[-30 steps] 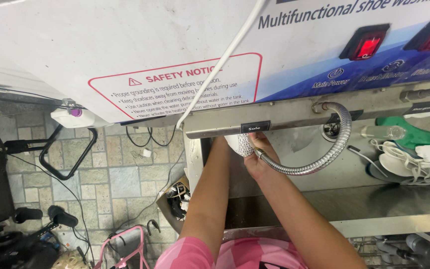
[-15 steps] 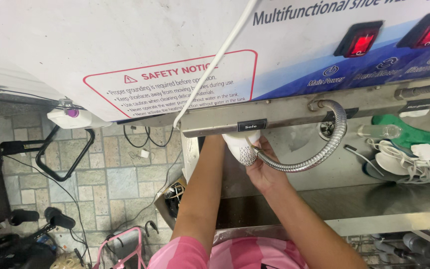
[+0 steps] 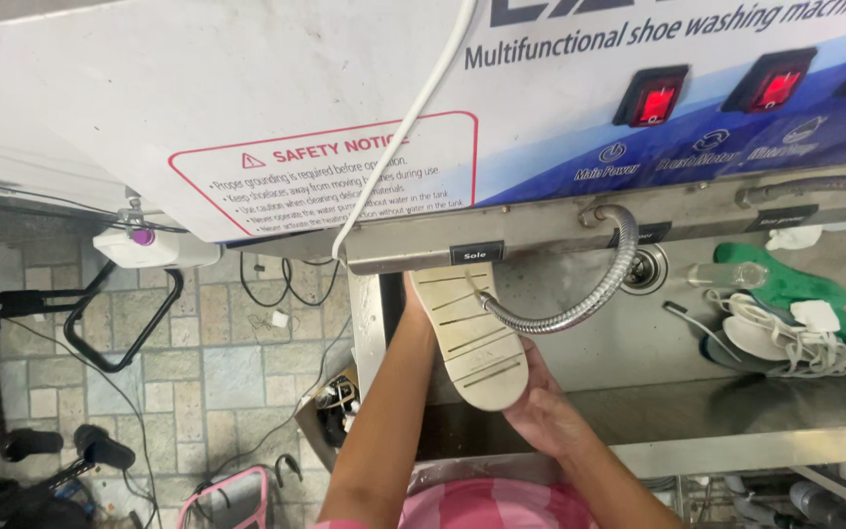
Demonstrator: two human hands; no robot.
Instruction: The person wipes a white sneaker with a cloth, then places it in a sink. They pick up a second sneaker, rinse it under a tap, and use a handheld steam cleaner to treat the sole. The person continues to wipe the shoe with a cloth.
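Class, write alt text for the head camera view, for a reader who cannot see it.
Two bare hands hold a pale shoe sole-up in a steel sink: the right hand grips its near end, the left hand its far side. A flexible metal hose curves down to the sole, below a white washing machine panel with red switches.

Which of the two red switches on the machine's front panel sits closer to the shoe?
The left red switch: it sits nearer the upturned shoe than the right switch.
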